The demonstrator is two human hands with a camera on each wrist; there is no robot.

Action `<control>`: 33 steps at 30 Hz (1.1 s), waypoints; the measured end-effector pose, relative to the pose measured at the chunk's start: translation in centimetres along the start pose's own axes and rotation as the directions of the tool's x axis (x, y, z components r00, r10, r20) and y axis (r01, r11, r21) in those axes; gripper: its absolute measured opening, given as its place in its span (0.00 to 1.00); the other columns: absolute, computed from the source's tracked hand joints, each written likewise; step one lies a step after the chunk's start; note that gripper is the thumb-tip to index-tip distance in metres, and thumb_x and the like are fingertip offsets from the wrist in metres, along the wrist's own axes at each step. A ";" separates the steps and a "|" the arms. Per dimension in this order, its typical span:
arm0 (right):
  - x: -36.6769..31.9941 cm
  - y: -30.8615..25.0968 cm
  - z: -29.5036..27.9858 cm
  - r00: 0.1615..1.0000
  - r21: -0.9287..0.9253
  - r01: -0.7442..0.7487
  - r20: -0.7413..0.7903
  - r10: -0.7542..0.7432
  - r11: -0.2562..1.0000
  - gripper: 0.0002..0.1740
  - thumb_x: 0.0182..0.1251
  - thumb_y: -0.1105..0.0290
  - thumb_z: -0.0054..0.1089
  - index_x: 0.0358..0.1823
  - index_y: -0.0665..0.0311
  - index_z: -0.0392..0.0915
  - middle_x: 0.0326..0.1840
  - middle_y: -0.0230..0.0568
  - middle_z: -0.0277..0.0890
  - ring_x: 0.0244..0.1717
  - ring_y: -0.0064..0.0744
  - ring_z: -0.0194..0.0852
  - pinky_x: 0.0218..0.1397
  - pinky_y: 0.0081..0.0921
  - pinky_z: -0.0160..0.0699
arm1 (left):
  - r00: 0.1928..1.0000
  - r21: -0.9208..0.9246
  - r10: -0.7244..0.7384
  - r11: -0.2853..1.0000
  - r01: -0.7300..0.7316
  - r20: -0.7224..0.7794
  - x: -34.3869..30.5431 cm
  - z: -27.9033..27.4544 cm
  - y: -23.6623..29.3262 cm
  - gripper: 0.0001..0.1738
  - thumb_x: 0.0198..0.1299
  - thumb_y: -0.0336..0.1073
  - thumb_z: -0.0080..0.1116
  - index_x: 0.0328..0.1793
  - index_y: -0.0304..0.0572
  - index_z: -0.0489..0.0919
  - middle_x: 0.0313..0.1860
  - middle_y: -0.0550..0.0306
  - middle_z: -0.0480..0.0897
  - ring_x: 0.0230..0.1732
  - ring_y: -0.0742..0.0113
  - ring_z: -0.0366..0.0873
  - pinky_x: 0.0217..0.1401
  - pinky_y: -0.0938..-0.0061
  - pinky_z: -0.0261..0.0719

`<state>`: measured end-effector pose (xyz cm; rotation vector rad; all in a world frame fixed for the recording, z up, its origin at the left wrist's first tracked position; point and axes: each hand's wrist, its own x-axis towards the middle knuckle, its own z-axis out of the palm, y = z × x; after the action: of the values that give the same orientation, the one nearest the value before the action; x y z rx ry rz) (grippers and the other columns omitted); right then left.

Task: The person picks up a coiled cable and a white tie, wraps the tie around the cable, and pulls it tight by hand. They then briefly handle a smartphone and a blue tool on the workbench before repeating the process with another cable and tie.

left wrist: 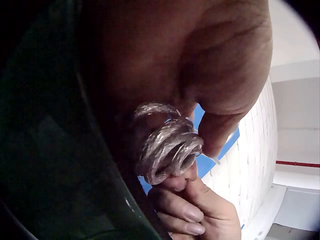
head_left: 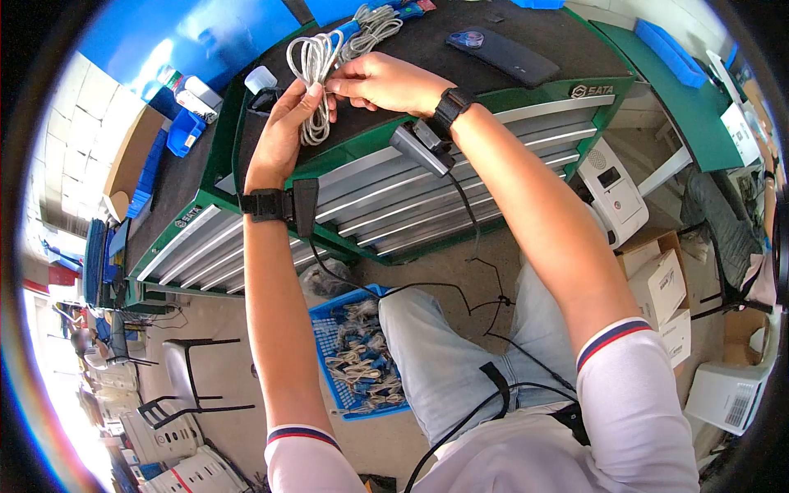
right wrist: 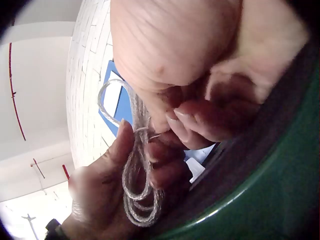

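Note:
A looped bundle of clear-sheathed silvery cable (head_left: 316, 56) is held over the near edge of the dark cabinet top. My left hand (head_left: 279, 131) grips it round the middle, thumb on the near side, loops sticking out above and below. A thin white tie (right wrist: 143, 129) circles the bundle's waist. At that spot my right hand (head_left: 393, 84) pinches the tie between thumb and fingers, which partly hide it. In the left wrist view, a pale tie end (left wrist: 215, 160) pokes out beside the coil (left wrist: 170, 152).
Behind the hands lies another cable bundle (head_left: 376, 29) with blue parts. A dark flat slab (head_left: 505, 59) sits to the right on the cabinet top (head_left: 427, 62). A blue basket (head_left: 322, 333) of bundled cables stands on the floor by the legs. Black wires (head_left: 427, 286) trail from both wrists.

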<state>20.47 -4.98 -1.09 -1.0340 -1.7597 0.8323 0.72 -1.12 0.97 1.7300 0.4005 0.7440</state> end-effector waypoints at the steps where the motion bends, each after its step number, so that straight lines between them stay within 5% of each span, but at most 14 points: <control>1: 0.0 0.0 0.0 1.000 0.021 -0.006 -0.008 0.006 1.000 0.17 0.77 0.59 0.53 0.44 0.66 0.81 0.30 0.25 0.74 0.29 0.15 0.65 0.32 0.18 0.69 | 1.000 -0.011 0.004 1.000 -0.004 0.003 0.0 -0.1 -0.1 0.18 0.75 0.43 0.50 0.61 0.40 0.76 0.38 0.65 0.79 0.38 0.77 0.74 0.44 0.82 0.70; 12: 0.1 -1.5 -0.5 0.987 0.076 -0.144 0.076 0.138 0.987 0.18 0.73 0.53 0.58 0.44 0.62 0.83 0.28 0.22 0.71 0.30 0.13 0.66 0.32 0.15 0.70 | 0.992 -0.059 0.051 0.997 -0.058 -0.114 0.0 -0.6 -0.9 0.16 0.72 0.36 0.54 0.61 0.35 0.76 0.46 0.60 0.82 0.41 0.74 0.77 0.48 0.80 0.74; 14: 0.4 -1.6 -0.3 0.980 0.142 -0.194 0.060 0.188 0.971 0.19 0.69 0.54 0.61 0.37 0.65 0.85 0.34 0.28 0.81 0.29 0.15 0.71 0.34 0.15 0.75 | 0.990 -0.083 0.058 0.994 -0.069 -0.130 0.0 -0.8 -1.1 0.16 0.72 0.36 0.54 0.61 0.35 0.76 0.45 0.60 0.82 0.41 0.73 0.77 0.48 0.80 0.74; 18: 0.3 -1.5 -0.2 0.980 0.218 -0.195 0.073 0.184 0.956 0.17 0.69 0.55 0.61 0.38 0.64 0.85 0.34 0.30 0.82 0.28 0.15 0.71 0.33 0.14 0.74 | 0.991 -0.059 0.054 0.996 -0.062 -0.121 0.1 -0.9 -1.0 0.17 0.72 0.35 0.54 0.61 0.34 0.77 0.43 0.59 0.82 0.40 0.74 0.78 0.47 0.80 0.74; 23: -0.2 -0.8 0.4 0.993 0.132 -0.086 -0.063 0.095 0.988 0.17 0.73 0.56 0.59 0.43 0.65 0.83 0.31 0.28 0.77 0.30 0.15 0.72 0.34 0.16 0.78 | 0.992 -0.028 0.031 0.999 -0.035 -0.122 0.1 -0.8 -0.9 0.16 0.72 0.36 0.54 0.58 0.33 0.79 0.41 0.59 0.83 0.39 0.76 0.78 0.44 0.82 0.74; 24: -0.1 -0.7 0.5 0.993 0.081 -0.027 -0.115 0.036 0.996 0.18 0.68 0.59 0.64 0.44 0.70 0.84 0.33 0.35 0.82 0.26 0.19 0.80 0.31 0.19 0.83 | 0.989 -0.035 0.014 0.999 -0.019 -0.146 0.0 -0.8 -0.8 0.16 0.71 0.36 0.55 0.57 0.32 0.79 0.39 0.59 0.83 0.38 0.76 0.78 0.43 0.83 0.74; 27: -0.5 -1.4 1.0 0.985 0.025 0.014 -0.173 -0.010 1.000 0.15 0.67 0.64 0.66 0.44 0.70 0.82 0.33 0.37 0.83 0.26 0.20 0.80 0.29 0.19 0.83 | 0.980 -0.019 -0.020 1.000 0.017 -0.200 -0.2 -0.6 -0.5 0.15 0.70 0.37 0.57 0.54 0.32 0.81 0.36 0.59 0.83 0.35 0.77 0.79 0.40 0.83 0.74; 30: -0.9 -1.8 1.2 0.976 0.077 0.034 -0.218 -0.016 0.996 0.11 0.68 0.68 0.65 0.45 0.66 0.80 0.34 0.32 0.82 0.28 0.16 0.77 0.30 0.17 0.81 | 0.970 0.022 -0.044 0.998 0.051 -0.238 -0.1 -0.5 -0.4 0.14 0.69 0.38 0.58 0.49 0.33 0.81 0.34 0.59 0.84 0.32 0.78 0.79 0.36 0.84 0.73; 33: -1.0 -1.9 1.2 0.987 0.040 0.055 -0.155 -0.048 0.998 0.09 0.66 0.72 0.66 0.45 0.66 0.80 0.36 0.33 0.83 0.28 0.16 0.78 0.30 0.17 0.82 | 0.966 0.023 -0.047 0.998 0.055 -0.254 0.1 -0.7 -0.9 0.12 0.68 0.39 0.59 0.44 0.34 0.81 0.32 0.59 0.84 0.31 0.78 0.79 0.35 0.84 0.73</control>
<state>19.02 -6.83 -0.25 -0.9932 -1.6241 0.7358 0.45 -0.31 0.21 1.6500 0.6316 0.9302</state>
